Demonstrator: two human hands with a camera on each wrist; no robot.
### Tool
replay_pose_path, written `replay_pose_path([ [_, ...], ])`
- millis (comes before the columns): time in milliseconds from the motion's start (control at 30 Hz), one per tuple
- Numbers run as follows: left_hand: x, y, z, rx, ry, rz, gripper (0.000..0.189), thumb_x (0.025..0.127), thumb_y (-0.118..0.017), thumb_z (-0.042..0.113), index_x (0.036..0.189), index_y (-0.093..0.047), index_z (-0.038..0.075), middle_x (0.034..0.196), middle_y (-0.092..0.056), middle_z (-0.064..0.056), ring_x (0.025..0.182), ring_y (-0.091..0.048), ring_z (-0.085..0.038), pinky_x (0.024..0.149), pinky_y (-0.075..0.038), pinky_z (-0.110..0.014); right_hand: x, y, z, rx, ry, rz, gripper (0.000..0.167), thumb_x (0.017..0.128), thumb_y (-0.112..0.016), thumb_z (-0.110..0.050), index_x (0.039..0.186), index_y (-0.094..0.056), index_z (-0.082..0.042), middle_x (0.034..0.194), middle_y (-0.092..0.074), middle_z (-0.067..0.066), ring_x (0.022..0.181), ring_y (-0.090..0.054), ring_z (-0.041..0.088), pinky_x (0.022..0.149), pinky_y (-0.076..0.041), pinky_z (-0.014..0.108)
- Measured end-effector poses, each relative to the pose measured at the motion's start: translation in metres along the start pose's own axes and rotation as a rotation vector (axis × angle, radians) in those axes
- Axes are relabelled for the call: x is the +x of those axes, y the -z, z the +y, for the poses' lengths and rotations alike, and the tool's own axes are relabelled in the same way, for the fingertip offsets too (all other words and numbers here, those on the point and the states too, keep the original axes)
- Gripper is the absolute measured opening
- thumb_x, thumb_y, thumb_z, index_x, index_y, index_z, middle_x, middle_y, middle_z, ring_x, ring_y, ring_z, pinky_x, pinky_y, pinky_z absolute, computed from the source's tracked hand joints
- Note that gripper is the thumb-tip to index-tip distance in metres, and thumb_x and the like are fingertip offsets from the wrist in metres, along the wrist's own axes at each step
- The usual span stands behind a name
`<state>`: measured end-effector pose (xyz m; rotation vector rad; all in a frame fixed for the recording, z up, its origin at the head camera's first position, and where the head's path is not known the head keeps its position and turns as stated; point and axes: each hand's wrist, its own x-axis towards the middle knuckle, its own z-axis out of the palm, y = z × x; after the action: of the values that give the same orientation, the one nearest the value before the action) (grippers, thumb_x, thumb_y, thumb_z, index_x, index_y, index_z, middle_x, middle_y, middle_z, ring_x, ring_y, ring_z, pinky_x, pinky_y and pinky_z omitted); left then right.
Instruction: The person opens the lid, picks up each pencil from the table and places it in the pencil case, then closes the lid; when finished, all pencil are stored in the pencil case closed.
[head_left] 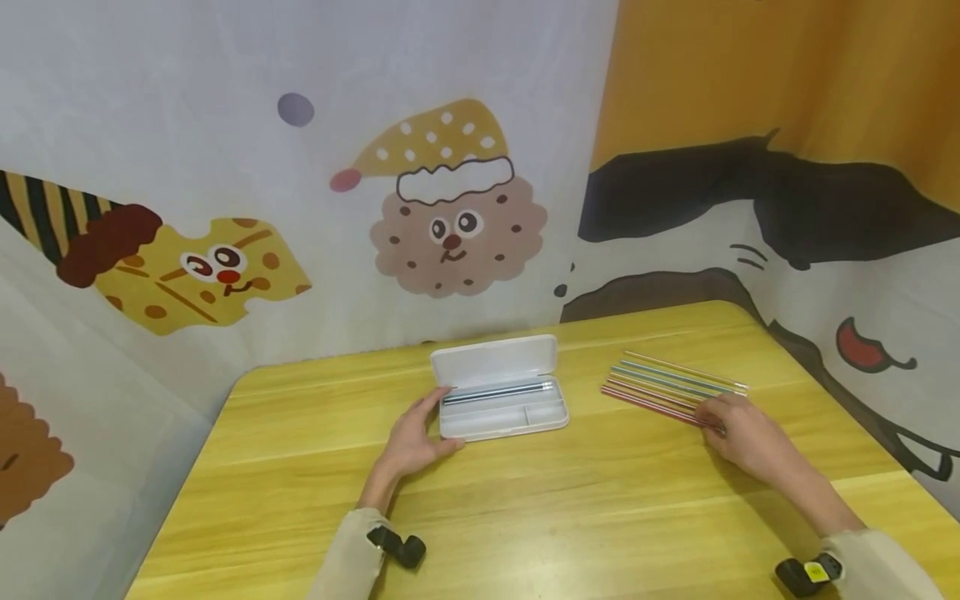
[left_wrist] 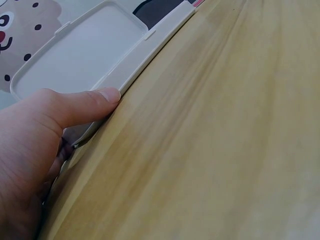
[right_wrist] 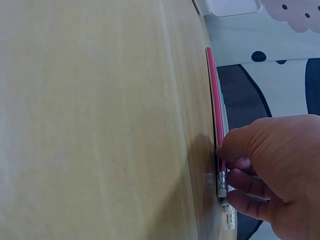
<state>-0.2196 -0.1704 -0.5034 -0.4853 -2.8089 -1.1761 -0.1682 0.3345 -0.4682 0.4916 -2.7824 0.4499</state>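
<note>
A white pencil case lies with its lid raised; dark striped pencils rest in its rear compartment. My left hand grips the left end of the case, thumb on the front wall and fingers toward the back corner. To the right, several pencils lie side by side on the table, including blue ones and a red pencil nearest me. My right hand pinches the red pencil near its eraser end, thumb on the near side. Some fingertips are hidden behind the pencils.
The yellow wood-grain table extends under both arms. Behind it hangs a curtain printed with cartoon figures, close to the table's back edge. The case's front compartment has a small divider.
</note>
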Motion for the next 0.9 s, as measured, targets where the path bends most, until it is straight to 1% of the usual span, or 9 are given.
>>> replay_pose_path([
  [300, 0.0005, 0.0010, 0.0004, 0.001, -0.005, 0.002, 0.086, 0.074, -0.088, 0.032, 0.149, -0.046, 0.025, 0.151, -0.045, -0.016, 0.136, -0.041, -0.040, 0.108, -0.035, -0.060, 0.0048, -0.0010, 0.0029, -0.025, 0.026, 0.006, 0.019, 0.074, -0.080, 0.002, 0.089, -0.070, -0.005, 0.086, -0.064, 0.006, 0.081, -0.062, 0.029, 0.067, -0.054, 0.049],
  [533, 0.0002, -0.0004, -0.0001, 0.005, -0.005, -0.008, 0.087, 0.074, -0.088, 0.033, 0.150, -0.046, 0.025, 0.150, -0.045, -0.016, 0.135, -0.042, -0.039, 0.108, -0.035, -0.060, 0.0049, -0.0011, 0.0020, -0.037, 0.008, -0.008, 0.019, 0.074, -0.079, 0.003, 0.090, -0.071, -0.005, 0.084, -0.062, 0.004, 0.077, -0.060, 0.026, 0.062, -0.053, 0.048],
  [700, 0.0007, -0.0002, 0.0002, 0.008, -0.014, -0.001, 0.087, 0.074, -0.088, 0.033, 0.150, -0.046, 0.025, 0.150, -0.046, -0.016, 0.135, -0.043, -0.040, 0.107, -0.035, -0.060, 0.0045, -0.0019, 0.0013, -0.037, 0.006, 0.002, 0.018, 0.074, -0.078, 0.003, 0.088, -0.069, -0.005, 0.081, -0.059, 0.002, 0.073, -0.058, 0.022, 0.058, -0.052, 0.043],
  [767, 0.0010, 0.0000, 0.0001, 0.010, -0.016, 0.001, 0.086, 0.074, -0.088, 0.033, 0.149, -0.046, 0.025, 0.150, -0.046, -0.016, 0.135, -0.043, -0.040, 0.107, -0.035, -0.060, 0.0049, -0.0024, 0.0012, -0.041, 0.015, 0.015, 0.019, 0.073, -0.078, 0.004, 0.087, -0.069, -0.005, 0.081, -0.059, 0.001, 0.072, -0.058, 0.020, 0.058, -0.052, 0.042],
  [900, 0.0012, 0.0005, 0.0001, 0.011, -0.005, -0.005, 0.086, 0.074, -0.088, 0.033, 0.149, -0.046, 0.026, 0.150, -0.046, -0.015, 0.135, -0.042, -0.040, 0.108, -0.035, -0.060, 0.0063, -0.0032, 0.0014, -0.038, 0.033, 0.016, 0.020, 0.072, -0.079, 0.005, 0.087, -0.070, -0.005, 0.082, -0.063, 0.003, 0.074, -0.061, 0.024, 0.061, -0.054, 0.045],
])
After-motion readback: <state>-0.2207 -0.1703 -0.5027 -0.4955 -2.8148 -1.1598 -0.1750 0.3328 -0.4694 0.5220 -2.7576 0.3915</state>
